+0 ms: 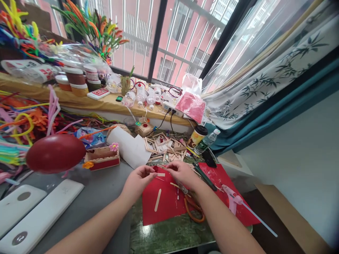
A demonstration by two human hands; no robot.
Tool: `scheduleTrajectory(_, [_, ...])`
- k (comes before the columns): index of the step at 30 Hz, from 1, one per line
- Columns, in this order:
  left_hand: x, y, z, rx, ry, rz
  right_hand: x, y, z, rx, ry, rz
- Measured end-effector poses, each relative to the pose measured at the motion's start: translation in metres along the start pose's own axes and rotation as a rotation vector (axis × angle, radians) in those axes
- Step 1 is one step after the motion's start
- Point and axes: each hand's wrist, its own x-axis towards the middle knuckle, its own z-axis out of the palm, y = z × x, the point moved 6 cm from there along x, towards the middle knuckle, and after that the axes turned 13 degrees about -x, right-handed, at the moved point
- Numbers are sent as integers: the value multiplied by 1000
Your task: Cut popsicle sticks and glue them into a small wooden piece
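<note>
My left hand [140, 180] is closed in a pinch, and a short pale piece of wooden craft stick [161, 174] juts out from its thumb and fingertip. Close beside it, my right hand [182, 173] has its thumb and fingers drawn together; what lies between them is too small to make out. Both hands hover over a red sheet [169, 208]. A pointed wooden stick [158, 200] lies on that sheet below the hands. Scissors with orange handles [195, 211] rest under my right forearm, partly hidden by it.
A pink glue gun [233, 199] with a long glue stick lies at right, near green-handled pliers [206, 177]. Loose craft sticks [174, 150] pile up behind the hands. A water bottle [208, 141] and a cup [197, 137] stand beyond. Leftward are a small decorated box [102, 162] and a red balloon [55, 153].
</note>
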Motion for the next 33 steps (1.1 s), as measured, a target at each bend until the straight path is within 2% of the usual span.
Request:
scheduleTrajectory(1, [0,1,2,9,-16,25,-11,-5,1,85,1,16])
scheduleTrajectory(3, [-1,0,6,23,-41,53,-32,-11,8,524,4,137])
scheduleTrajectory(5, [-3,-3,8,41,-58,60,-46,-18,16,817,31,215])
scheduleTrajectory(10, [-7,-2,12,106,-116,68,-57,-34,29,1117,54,246])
scheduleTrajectory(13, [-6,1,12,153,-116,76,-61,-37,38,1346,36,308])
scheduleTrajectory(15, [-4,1,10,176,-113,83,-63,-37,44,1416,54,343])
scheduleTrajectory(17, [-2,-1,9,228,-126,78,-65,-35,48,1327,68,360])
scheduleTrajectory(19, [-1,-3,10,354,-173,84,-69,-31,50,1142,71,388])
scheduleTrajectory(24, [-10,-2,22,895,-404,230,-85,-21,45,654,143,439])
scheduleTrajectory(26, [-14,-5,25,1022,-481,241,-89,-23,46,518,145,424])
scheduleTrajectory(33, [-10,-9,20,1168,-468,158,-83,-19,78,508,100,511])
